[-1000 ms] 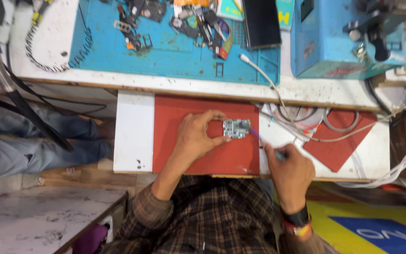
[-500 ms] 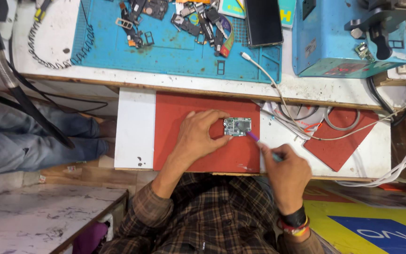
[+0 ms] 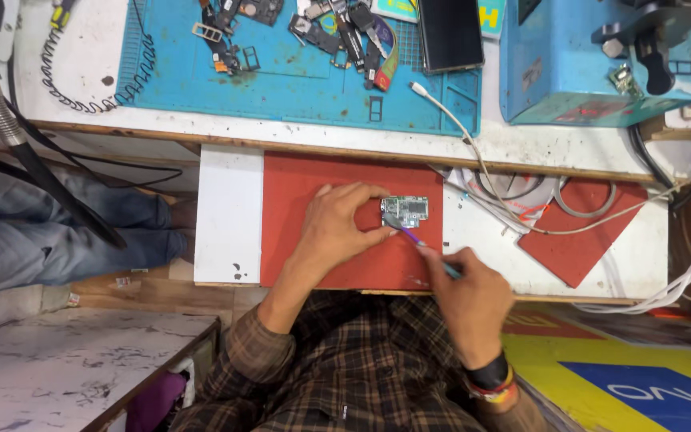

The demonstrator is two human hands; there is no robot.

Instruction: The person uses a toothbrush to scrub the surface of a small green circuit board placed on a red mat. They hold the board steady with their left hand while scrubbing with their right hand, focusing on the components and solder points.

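Carefully: small green circuit board (image 3: 404,211) flat on red rubber mat (image 3: 313,172), pinned by left hand (image 3: 336,228) fingertips; right hand (image 3: 469,298) gripping thin purple-tipped tool (image 3: 419,242). Press board firmly, stroke lightly, avoid slipping.

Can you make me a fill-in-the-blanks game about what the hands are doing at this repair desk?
1. The left hand steadies a small circuit board on the ____ mat.
2. The right hand holds a thin purple ____ to the board.
3. The right wrist wears a black ____.

Missing words: red; tool; band
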